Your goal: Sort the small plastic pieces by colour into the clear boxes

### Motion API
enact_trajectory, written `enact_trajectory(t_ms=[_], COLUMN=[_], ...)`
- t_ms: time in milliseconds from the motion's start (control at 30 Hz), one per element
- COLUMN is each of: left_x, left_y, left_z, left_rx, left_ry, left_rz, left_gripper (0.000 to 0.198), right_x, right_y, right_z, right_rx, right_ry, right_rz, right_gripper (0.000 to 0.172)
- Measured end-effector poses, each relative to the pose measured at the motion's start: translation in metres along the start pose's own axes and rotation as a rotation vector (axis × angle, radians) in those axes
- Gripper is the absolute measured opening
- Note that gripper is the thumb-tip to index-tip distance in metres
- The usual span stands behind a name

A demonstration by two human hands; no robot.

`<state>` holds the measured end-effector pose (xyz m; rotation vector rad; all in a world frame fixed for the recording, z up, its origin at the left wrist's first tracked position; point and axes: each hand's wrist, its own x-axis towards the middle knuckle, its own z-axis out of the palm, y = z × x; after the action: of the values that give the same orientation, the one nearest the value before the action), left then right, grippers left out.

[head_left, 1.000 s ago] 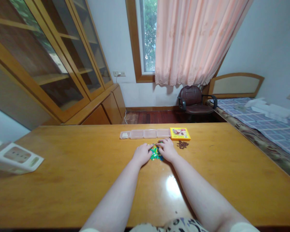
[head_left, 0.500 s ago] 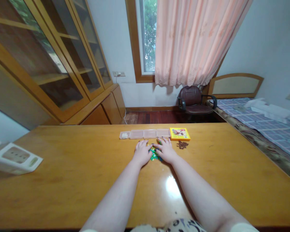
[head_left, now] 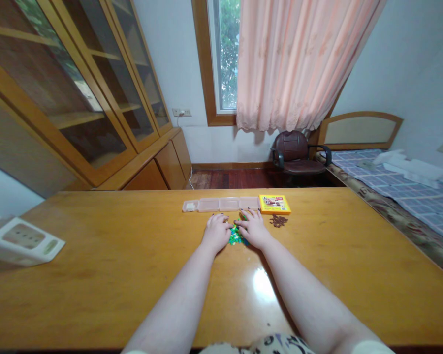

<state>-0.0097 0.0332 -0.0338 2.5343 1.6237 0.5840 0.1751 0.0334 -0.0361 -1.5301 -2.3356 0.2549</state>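
Both my hands rest on the wooden table (head_left: 96, 275) over a small heap of green, yellow and blue pieces (head_left: 236, 238). My left hand (head_left: 216, 232) lies flat at the heap's left side, fingers spread. Flat too, my right hand (head_left: 253, 229) covers the heap's right side with its fingers pointing left. Neither hand visibly grips a piece. Just beyond the hands lies a clear plastic organiser box (head_left: 221, 204) with several compartments, and a yellow box (head_left: 275, 204) sits at its right end. A little pile of dark brown pieces (head_left: 278, 221) lies to the right of my right hand.
A white carton (head_left: 20, 241) lies at the table's left edge. Behind the table stand wooden glass-door cabinets (head_left: 77, 93), a window with a pink curtain (head_left: 299, 64), a brown office chair (head_left: 297, 152) and a bed (head_left: 402, 182) at the right.
Both hands went from curled around the heap to lying flatter with fingers spread, and shifted slightly away from me. The heap shows less between them.
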Motion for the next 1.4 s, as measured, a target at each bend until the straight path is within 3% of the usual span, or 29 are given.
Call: enact_trajectory(t_ms=[167,400,667,833,1100,1400], left_x=[0.000,0.000,0.000,0.001,-0.001,-0.001], left_y=[0.000,0.000,-0.004,-0.003,0.000,0.000], left_z=[-0.001,0.000,0.004,0.006,-0.001,-0.004], left_rx=[-0.023,-0.062,-0.021,-0.025,-0.086,-0.032], left_ry=[-0.009,-0.039,-0.097,-0.106,-0.124,-0.112], left_rz=[-0.021,0.031,-0.032,-0.044,0.053,0.036], left_gripper=[0.031,0.030,0.037,0.039,0.037,0.035], right_x=[0.003,0.001,0.003,0.000,0.002,0.002], right_y=[0.003,0.004,0.006,0.004,0.008,0.009], right_z=[-0.001,0.000,-0.001,-0.004,-0.005,-0.004], right_rx=[0.028,0.082,0.063,0.088,0.108,0.109], right_ry=[0.093,0.100,0.129,0.094,0.113,0.046], right_rz=[0.087,-0.051,0.048,-0.036,0.009,-0.006], right_gripper=[0.031,0.024,0.028,0.024,0.030,0.037])
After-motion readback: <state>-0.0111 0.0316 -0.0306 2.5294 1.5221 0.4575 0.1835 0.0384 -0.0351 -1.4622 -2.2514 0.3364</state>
